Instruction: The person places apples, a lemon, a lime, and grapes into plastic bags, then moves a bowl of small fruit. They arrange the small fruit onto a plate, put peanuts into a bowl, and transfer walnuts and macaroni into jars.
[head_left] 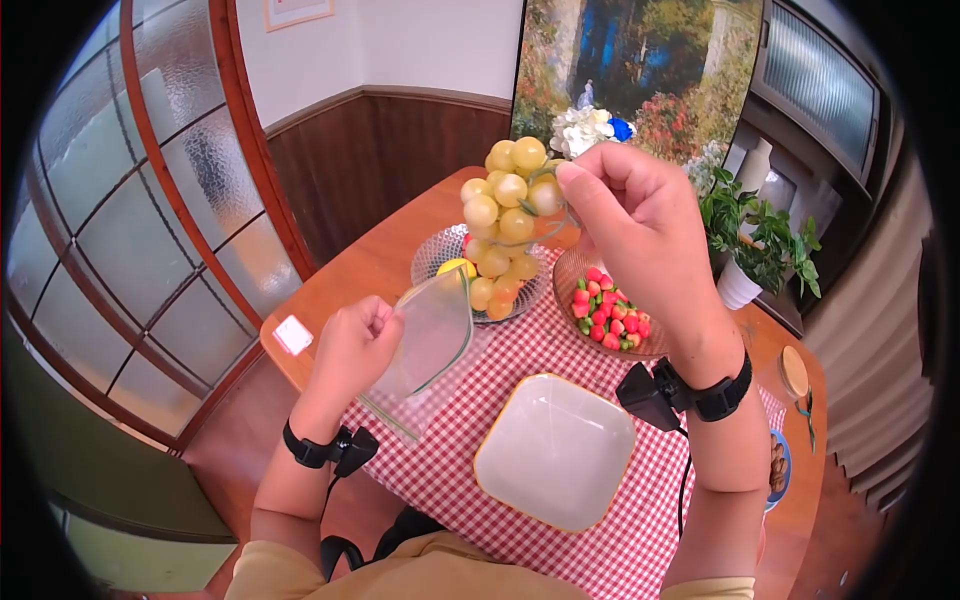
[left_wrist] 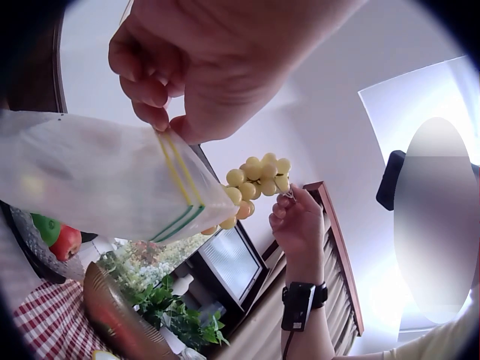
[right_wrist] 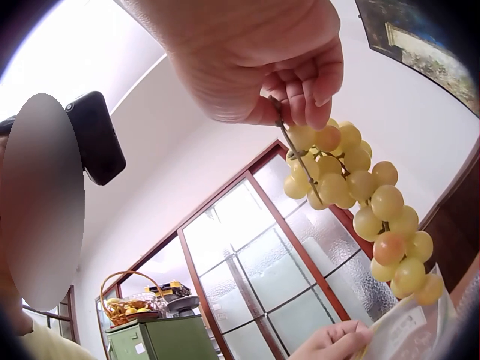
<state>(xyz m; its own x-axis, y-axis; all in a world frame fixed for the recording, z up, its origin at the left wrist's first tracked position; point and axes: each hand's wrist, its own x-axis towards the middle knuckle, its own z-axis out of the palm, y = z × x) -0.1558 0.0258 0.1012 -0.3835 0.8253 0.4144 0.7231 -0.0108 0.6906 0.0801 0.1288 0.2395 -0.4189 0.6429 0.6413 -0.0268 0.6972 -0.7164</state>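
My right hand (head_left: 640, 210) pinches the stem of a bunch of yellow-green grapes (head_left: 500, 190), which hangs down over the table's far side. In the right wrist view the stem (right_wrist: 296, 154) sticks out between thumb and fingers. My left hand (head_left: 355, 345) pinches the top edge of a clear zip bag (head_left: 435, 335) with yellow and green seal lines, seen closely in the left wrist view. The lowest grapes (right_wrist: 420, 289) overlap the bag's mouth in the right wrist view. Most of the bag looks flat and see-through.
A white square dish (head_left: 555, 455) with a yellow rim stands on the checked cloth (head_left: 440, 480). Behind are a glass bowl (head_left: 570, 275) of small red and green fruits and a clear bowl (head_left: 430, 255) holding a lemon. A potted plant (head_left: 740, 285) and blue plate (head_left: 783, 490) are at right.
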